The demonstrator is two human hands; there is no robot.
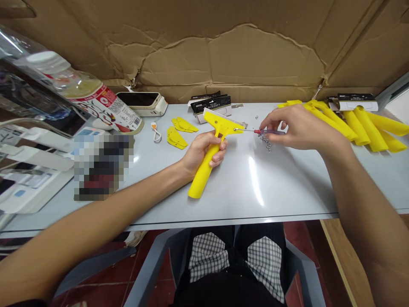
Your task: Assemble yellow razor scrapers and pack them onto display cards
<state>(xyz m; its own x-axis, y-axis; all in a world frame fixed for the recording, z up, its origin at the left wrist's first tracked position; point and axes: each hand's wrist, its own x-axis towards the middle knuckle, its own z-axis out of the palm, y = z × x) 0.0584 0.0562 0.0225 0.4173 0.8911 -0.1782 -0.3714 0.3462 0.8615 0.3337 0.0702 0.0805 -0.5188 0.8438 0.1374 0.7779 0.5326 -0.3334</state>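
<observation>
Left hand (204, 151): fingers clenched around the handle of a yellow plastic scraper (204, 172).
Right hand (297, 128): fingertips pinching a red-collared screwdriver (271, 132), its metal shaft reaching the scraper's head.
Scraper: center of the frame, held above the white table (223, 209).
Just below the screwdriver: small metal screws (265, 144).
Upper right of the frame: yellow scraper handles (370, 130).
Left of center: flat yellow plastic pieces (177, 137).
Upper center: black-and-white packaging cards (211, 105).

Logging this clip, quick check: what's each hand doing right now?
Left hand: closed, gripping the handle of a yellow plastic scraper.
Right hand: closed, pinching a small screwdriver with its tip at the scraper's head.
</observation>
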